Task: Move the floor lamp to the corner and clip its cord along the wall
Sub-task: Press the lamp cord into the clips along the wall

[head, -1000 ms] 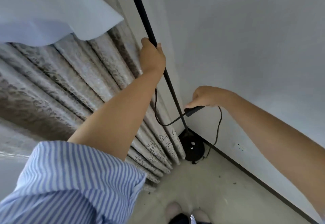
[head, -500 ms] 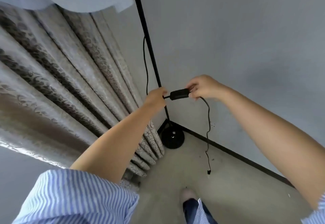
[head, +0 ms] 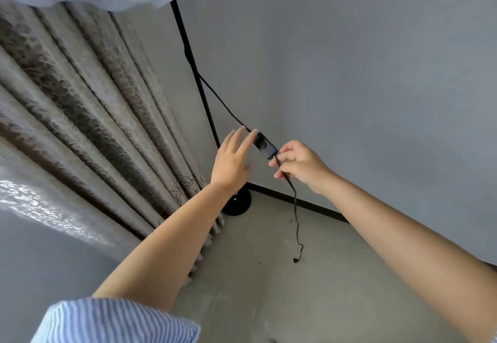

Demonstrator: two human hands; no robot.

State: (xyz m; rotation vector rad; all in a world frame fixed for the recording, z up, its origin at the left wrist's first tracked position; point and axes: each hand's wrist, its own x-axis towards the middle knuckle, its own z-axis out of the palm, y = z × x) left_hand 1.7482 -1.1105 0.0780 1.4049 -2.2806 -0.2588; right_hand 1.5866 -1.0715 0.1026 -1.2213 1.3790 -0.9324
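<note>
Floor lamp (head: 200, 92) standing in the corner, round base (head: 238, 204) on the floor beside the curtain (head: 88, 106). Cord (head: 224, 104) slanting off the pole to the inline switch (head: 265, 145). Right hand (head: 301, 165) pinching the cord just below the switch. Left hand (head: 232, 161) spread wide, fingertips (head: 252, 134) touching the switch's upper end. Loose cord end dangling to the floor below the right fingers.

the grey floor (head: 309, 302) carries the lamp's round black base (head: 238, 205) in the far corner; the cord's end (head: 295, 260) seems to touch it nearer right.
</note>
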